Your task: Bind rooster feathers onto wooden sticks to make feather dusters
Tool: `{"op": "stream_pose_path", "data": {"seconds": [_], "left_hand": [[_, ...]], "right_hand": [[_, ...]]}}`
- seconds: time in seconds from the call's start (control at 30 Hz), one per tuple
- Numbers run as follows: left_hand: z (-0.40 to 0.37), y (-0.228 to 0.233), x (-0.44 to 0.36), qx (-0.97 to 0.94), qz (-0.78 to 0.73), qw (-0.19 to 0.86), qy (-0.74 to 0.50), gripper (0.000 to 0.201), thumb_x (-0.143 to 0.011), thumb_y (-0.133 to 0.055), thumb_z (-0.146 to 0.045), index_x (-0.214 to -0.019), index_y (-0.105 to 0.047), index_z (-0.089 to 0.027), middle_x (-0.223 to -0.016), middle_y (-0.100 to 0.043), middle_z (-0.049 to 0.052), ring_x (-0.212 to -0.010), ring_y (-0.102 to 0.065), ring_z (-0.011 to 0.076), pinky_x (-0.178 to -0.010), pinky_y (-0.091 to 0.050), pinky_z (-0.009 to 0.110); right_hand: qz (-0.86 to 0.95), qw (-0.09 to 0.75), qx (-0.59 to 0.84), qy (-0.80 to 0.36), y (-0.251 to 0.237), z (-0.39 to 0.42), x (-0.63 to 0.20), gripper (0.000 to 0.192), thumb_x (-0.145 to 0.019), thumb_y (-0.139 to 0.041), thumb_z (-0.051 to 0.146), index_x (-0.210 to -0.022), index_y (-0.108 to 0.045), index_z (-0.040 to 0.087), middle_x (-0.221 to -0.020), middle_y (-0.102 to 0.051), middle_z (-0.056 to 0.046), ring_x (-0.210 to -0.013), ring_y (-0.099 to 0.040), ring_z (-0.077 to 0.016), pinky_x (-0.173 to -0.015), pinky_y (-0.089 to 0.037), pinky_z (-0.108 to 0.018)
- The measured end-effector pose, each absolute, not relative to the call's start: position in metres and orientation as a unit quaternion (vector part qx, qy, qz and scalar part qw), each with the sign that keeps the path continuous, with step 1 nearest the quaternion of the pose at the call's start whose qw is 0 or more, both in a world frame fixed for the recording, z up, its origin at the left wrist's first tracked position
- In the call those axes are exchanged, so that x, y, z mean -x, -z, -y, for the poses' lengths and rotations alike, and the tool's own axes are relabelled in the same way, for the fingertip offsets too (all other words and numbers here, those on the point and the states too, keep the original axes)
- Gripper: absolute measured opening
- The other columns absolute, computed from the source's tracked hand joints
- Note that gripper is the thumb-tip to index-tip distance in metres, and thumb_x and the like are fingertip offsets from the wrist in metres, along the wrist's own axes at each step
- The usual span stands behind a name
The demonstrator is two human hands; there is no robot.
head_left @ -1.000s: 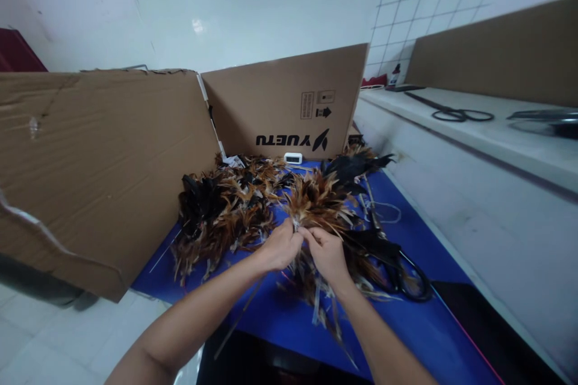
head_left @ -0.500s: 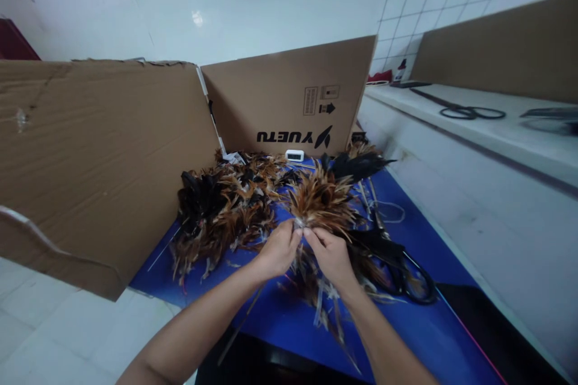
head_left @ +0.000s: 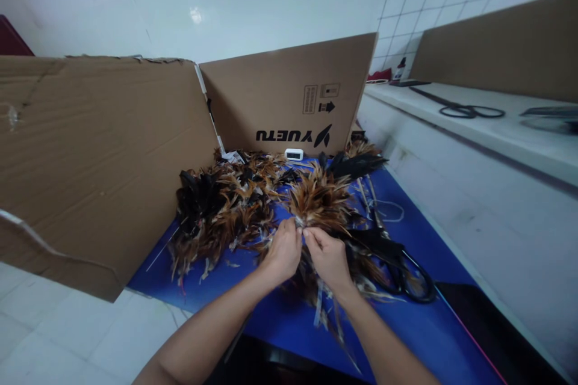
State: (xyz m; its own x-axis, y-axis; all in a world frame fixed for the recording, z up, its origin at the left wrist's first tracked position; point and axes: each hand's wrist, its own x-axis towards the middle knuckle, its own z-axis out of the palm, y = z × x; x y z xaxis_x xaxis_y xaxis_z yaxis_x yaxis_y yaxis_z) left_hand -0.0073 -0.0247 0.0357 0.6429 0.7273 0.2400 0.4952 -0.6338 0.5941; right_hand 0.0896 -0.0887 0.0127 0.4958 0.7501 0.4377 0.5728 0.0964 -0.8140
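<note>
A bushy feather bundle, brown with dark tips, points away from me over the blue table. At its pale bound base my left hand is closed around it, the fingers curled. My right hand pinches at the same base, its thumb and fingertips close to the left thumb. Whatever fine piece lies between the right fingertips is too small to make out. A thin stick runs back beneath my left forearm, partly hidden. Loose feathers lie under and between my wrists.
Brown and black feather piles cover the table's left side. Black-handled scissors lie to the right. Cardboard panels stand behind and at the left. A small white digital display sits at the back; other scissors rest on the ledge.
My left hand has rolled over, so more of its back shows, and the stick below it has shifted. The right hand stays nearly in place at the base of the bundle.
</note>
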Motion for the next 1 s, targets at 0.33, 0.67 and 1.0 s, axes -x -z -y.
{"op": "stream_pose_path", "data": {"seconds": [0.33, 0.67, 1.0], "left_hand": [[0.039, -0.043, 0.005, -0.871, -0.360, 0.214, -0.256, 0.033, -0.088, -0.031, -0.013, -0.119, -0.042, -0.010, -0.110, -0.052, 0.019, -0.105, -0.054, 0.0241, -0.090, -0.043, 0.040], [0.038, -0.051, 0.013, -0.856, -0.315, 0.278, -0.302, 0.033, -0.092, -0.030, -0.021, -0.120, -0.045, -0.013, -0.106, -0.062, 0.015, -0.099, -0.060, 0.0217, -0.087, -0.047, 0.038], [0.035, -0.023, 0.004, -0.891, -0.334, 0.092, -0.293, 0.040, -0.089, -0.032, -0.010, -0.128, -0.040, -0.013, -0.110, -0.059, 0.015, -0.100, -0.060, 0.0215, -0.086, -0.050, 0.037]], "right_hand": [[0.441, 0.616, 0.630, -0.173, -0.013, 0.086, -0.096, 0.036, -0.082, -0.052, 0.042, -0.060, -0.062, 0.015, -0.055, -0.054, 0.001, -0.055, -0.047, -0.0129, -0.055, -0.038, -0.023], [0.435, 0.640, 0.602, -0.198, -0.011, 0.084, -0.101, 0.035, -0.079, -0.055, 0.041, -0.057, -0.062, 0.015, -0.056, -0.057, 0.000, -0.056, -0.051, -0.0136, -0.055, -0.041, -0.024], [0.413, 0.643, 0.613, -0.201, -0.011, 0.082, -0.095, 0.027, -0.078, -0.054, 0.035, -0.061, -0.064, 0.016, -0.054, -0.055, 0.000, -0.059, -0.050, -0.0149, -0.056, -0.041, -0.024]]}}
